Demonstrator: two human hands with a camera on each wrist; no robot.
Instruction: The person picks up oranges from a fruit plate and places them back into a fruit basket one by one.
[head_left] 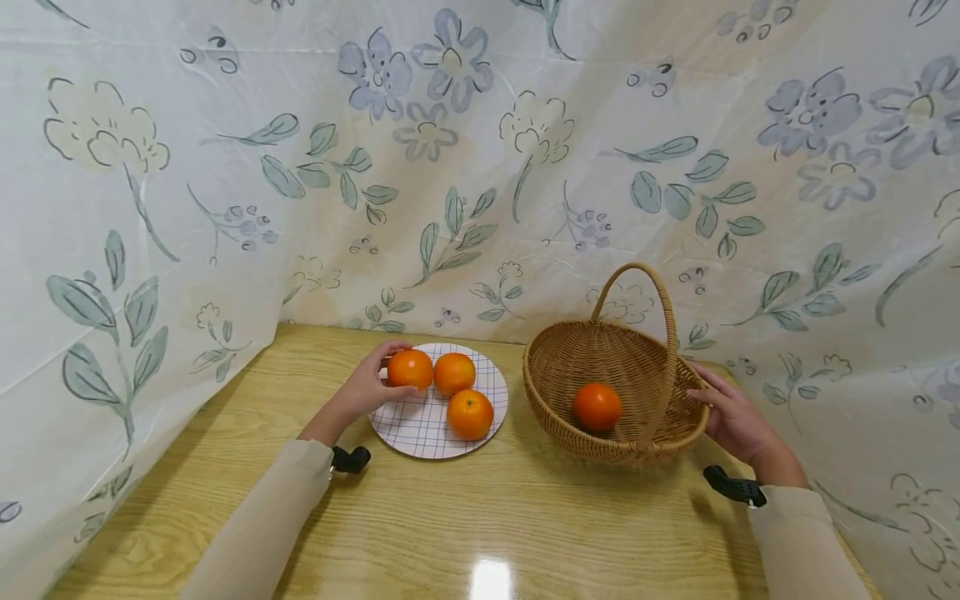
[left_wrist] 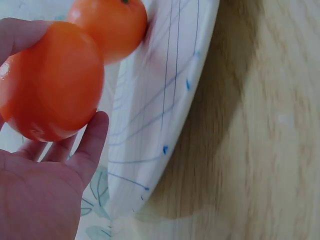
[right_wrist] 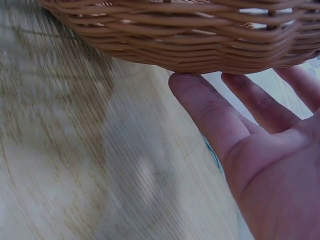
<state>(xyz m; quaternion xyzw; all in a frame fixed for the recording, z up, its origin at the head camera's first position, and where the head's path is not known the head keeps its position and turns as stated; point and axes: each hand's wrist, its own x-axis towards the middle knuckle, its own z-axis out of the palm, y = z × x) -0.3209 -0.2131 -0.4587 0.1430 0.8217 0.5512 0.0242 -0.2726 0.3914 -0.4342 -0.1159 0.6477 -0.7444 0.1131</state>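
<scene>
My left hand (head_left: 365,385) holds an orange (head_left: 410,372) at the left side of a round checked plate (head_left: 408,433). In the left wrist view the thumb lies over this orange (left_wrist: 55,82), with fingertips below it. Two more oranges, one at the back (head_left: 454,374) and one in front (head_left: 470,415), sit on the plate. My right hand (head_left: 738,421) is at the right rim of a wicker basket (head_left: 555,417), thumb on the rim. In the right wrist view, fingertips (right_wrist: 187,85) touch the basket's underside. An orange-red fruit (head_left: 597,407) lies inside the basket.
The wooden table (head_left: 450,517) carries the plate on the left and the basket on the right. A tall arched handle (head_left: 666,333) stands over the basket. Floral cloth (head_left: 420,208) hangs behind the table and along both sides.
</scene>
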